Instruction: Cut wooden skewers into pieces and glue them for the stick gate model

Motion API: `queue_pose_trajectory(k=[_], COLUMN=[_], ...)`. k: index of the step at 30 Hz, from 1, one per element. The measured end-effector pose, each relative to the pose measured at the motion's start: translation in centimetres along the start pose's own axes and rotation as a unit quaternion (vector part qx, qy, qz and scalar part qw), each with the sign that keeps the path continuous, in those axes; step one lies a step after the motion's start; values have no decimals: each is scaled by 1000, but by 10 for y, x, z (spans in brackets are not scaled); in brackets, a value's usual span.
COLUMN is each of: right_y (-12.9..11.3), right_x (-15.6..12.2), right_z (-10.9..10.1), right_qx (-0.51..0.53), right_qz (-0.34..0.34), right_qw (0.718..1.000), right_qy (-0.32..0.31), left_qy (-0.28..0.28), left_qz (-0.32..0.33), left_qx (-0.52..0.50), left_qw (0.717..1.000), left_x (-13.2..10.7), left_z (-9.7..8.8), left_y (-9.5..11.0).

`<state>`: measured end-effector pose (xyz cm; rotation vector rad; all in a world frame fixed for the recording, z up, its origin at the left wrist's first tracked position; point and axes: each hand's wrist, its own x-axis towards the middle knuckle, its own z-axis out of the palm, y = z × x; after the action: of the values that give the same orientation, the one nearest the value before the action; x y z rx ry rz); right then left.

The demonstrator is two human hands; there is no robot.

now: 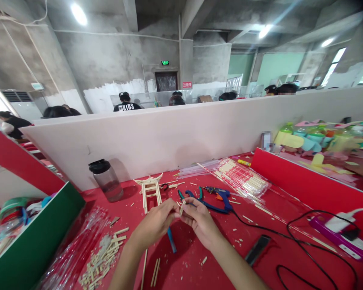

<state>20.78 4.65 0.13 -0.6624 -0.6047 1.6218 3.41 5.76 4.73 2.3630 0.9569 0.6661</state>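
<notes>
My left hand (155, 223) and my right hand (201, 221) meet over the red table (218, 249), fingers pinched together on a short wooden stick piece (182, 207). A blue-handled tool (171, 240) pokes out below my left hand. Just behind the hands stands a small gate-like model of wooden sticks (150, 189). Pliers with teal handles (190, 195) and a blue glue gun (219, 195) lie right behind my right hand.
A dark-lidded plastic jar (107, 180) stands at the back left. Packs of chopsticks (245, 181) lie at the back right, cut stick bits (104, 257) at the front left. A black cable (302, 241) runs to a purple power strip (339, 235). A white partition (181, 133) lies beyond, with people behind it.
</notes>
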Motion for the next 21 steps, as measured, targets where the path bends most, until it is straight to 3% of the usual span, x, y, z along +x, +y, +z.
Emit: queue_pose_trajectory(k=[6, 10, 16, 21], right_y=[2, 0, -1, -2], right_x=[1, 2, 2, 1], right_z=[-3, -4, -3, -2], right_qx=[37, 25, 5, -5], right_qz=[22, 9, 1, -14], right_qw=[999, 1000, 1000, 1000], right_qy=[3, -1, -5, -4], left_qy=[-7, 30, 81, 58], left_qz=[20, 7, -35, -14], left_qx=[12, -20, -61, -96], left_qw=[1000, 999, 994, 994], left_x=[1, 2, 4, 1], left_z=[10, 13, 5, -2], left_y=[-5, -8, -12, -9])
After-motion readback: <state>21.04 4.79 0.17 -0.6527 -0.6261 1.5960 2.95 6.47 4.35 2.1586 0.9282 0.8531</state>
